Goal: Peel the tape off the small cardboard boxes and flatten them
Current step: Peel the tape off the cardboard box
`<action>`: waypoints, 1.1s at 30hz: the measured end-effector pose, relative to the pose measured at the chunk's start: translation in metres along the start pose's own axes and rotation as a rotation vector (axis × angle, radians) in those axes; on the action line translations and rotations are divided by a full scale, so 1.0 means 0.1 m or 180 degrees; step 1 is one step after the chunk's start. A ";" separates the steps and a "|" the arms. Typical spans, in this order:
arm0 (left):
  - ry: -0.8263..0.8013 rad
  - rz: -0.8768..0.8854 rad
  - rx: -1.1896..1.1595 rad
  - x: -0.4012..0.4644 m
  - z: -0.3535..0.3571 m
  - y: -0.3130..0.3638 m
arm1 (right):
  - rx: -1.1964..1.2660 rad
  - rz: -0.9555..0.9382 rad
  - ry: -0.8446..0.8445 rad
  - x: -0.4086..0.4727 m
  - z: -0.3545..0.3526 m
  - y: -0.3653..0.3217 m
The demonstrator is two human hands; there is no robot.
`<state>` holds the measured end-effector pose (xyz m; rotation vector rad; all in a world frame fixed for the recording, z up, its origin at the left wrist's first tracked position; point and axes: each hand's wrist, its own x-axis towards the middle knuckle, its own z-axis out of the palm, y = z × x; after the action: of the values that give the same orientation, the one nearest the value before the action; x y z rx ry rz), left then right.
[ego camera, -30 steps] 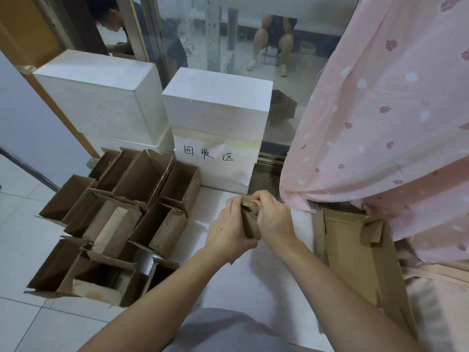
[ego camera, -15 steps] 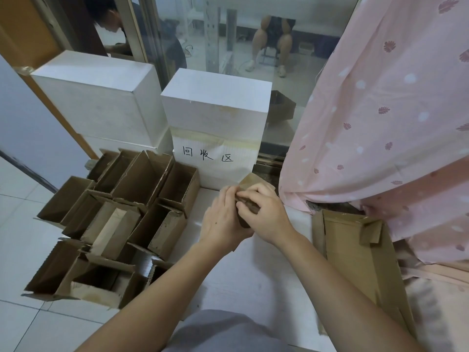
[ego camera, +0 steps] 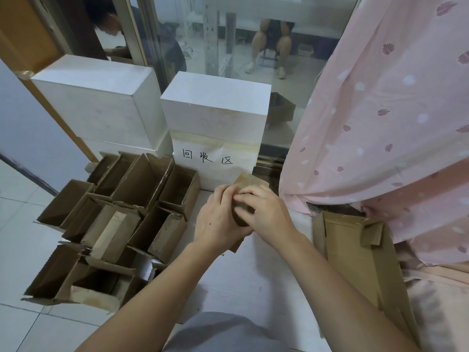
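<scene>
Hands meet at centre: left hand (ego camera: 220, 219) and right hand (ego camera: 264, 212) both grip one small cardboard box (ego camera: 250, 182), likely steadying it for tape picking; open boxes (ego camera: 132, 196) wait at nine o'clock.

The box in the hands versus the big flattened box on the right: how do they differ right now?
The small box is gripped between the left hand and right hand, mostly hidden; the flattened box lies untouched by the curtain. The small box is held off the floor; the flattened box lies on it, flaps spread. The flattened box looks far larger. Both are brown cardboard.
</scene>
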<state>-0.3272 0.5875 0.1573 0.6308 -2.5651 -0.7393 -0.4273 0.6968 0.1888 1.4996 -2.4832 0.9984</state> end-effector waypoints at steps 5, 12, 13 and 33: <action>-0.0096 -0.0214 -0.0141 0.01 -0.02 0.04 | -0.0092 0.0064 0.0315 0.01 0.02 -0.02; -0.0249 -0.0417 -0.0141 0.07 -0.06 0.07 | 0.0336 0.0581 0.0167 0.05 0.08 -0.02; -0.0252 -0.0429 -0.0146 0.08 -0.06 0.07 | 0.0404 0.0592 0.0209 0.06 0.07 -0.03; -0.0703 -0.0184 -0.0267 0.00 0.03 -0.15 | 0.0717 0.0895 -0.0963 0.18 -0.06 0.11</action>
<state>-0.3239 0.5771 0.1461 0.6302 -2.7064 -0.9801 -0.4472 0.6895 0.1945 1.4848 -2.9461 1.2102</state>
